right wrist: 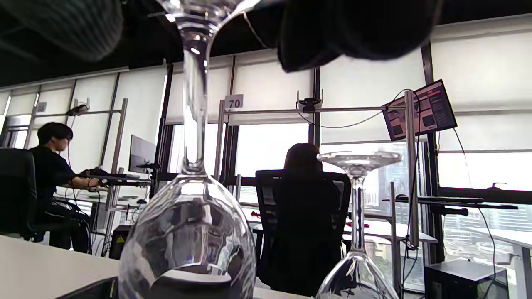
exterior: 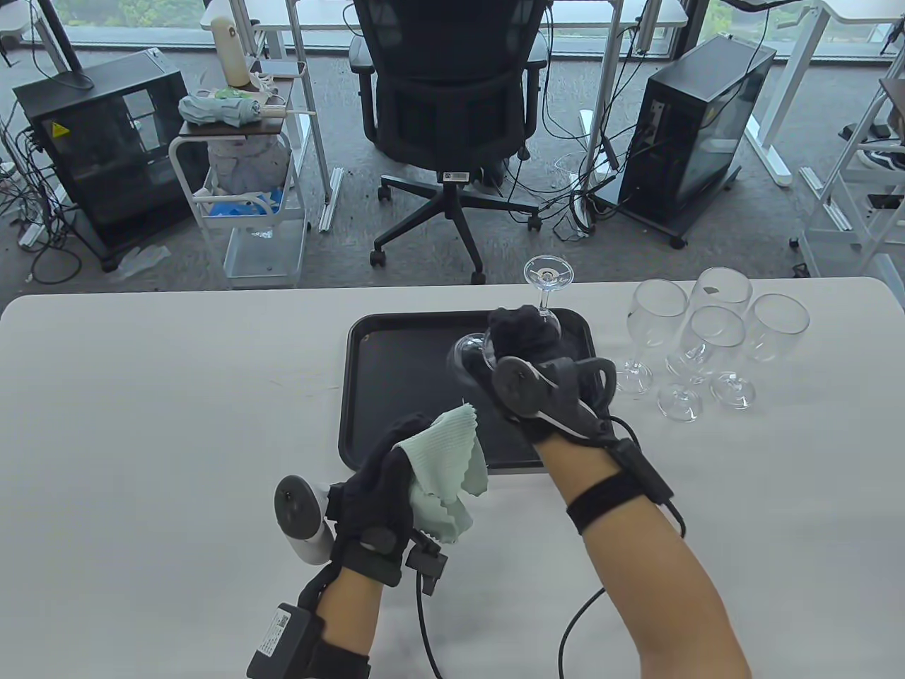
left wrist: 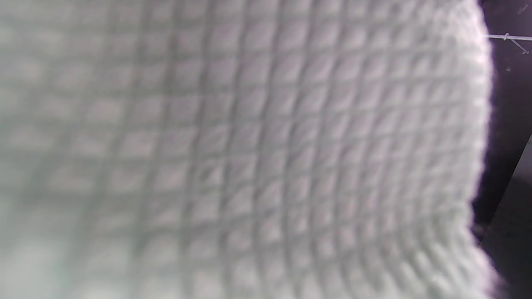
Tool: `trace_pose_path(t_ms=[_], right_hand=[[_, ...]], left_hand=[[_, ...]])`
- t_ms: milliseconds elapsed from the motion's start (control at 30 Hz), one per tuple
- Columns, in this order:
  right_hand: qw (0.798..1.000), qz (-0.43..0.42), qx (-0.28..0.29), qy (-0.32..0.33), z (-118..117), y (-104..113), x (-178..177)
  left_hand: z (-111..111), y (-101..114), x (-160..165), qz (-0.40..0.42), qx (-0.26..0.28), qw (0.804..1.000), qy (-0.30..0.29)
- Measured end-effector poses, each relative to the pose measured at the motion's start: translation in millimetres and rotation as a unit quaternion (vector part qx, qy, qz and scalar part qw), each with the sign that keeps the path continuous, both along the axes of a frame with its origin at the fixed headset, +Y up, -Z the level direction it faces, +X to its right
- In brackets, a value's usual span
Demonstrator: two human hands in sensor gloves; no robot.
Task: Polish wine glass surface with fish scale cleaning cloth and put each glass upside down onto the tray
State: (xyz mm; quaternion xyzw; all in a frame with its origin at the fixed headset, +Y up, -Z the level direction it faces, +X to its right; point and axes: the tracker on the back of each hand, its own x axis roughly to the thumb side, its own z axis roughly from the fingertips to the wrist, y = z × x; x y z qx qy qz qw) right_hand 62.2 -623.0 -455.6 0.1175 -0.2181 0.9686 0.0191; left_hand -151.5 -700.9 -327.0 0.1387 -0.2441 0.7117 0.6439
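My right hand (exterior: 523,332) grips a clear wine glass (exterior: 468,353) by its foot end, bowl hanging down over the black tray (exterior: 396,368). In the right wrist view its stem (right wrist: 193,104) runs up to my fingers (right wrist: 353,29), and the rim is cut off below, so I cannot tell whether it touches the tray. A second glass (exterior: 546,283) stands upside down at the tray's back right, also seen as the inverted glass (right wrist: 357,174) beside the held one. My left hand (exterior: 382,488) holds the pale green cloth (exterior: 445,467) near the tray's front edge. The cloth (left wrist: 249,149) fills the left wrist view.
Several upright wine glasses (exterior: 714,332) stand in a cluster right of the tray on the white table (exterior: 141,424). Beyond the far edge are an office chair (exterior: 452,106), a cart (exterior: 240,184) and computer towers (exterior: 700,134). Seated people (right wrist: 50,182) work in the background.
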Motion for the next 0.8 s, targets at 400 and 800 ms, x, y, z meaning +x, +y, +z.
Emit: trace_pose_path(t_ms=[400, 800], right_hand=[[0.995, 0.013, -0.058, -0.085, -67.9, -16.1, -39.3], [0.995, -0.064, -0.074, 0.009, -19.7, -15.9, 0.5]], left_hand=[[-2.4, -1.8, -4.5, 0.003, -0.008, 1.000, 0.002], [-3.2, -0.5, -6.4, 0.005, -0.007, 1.000, 0.003]])
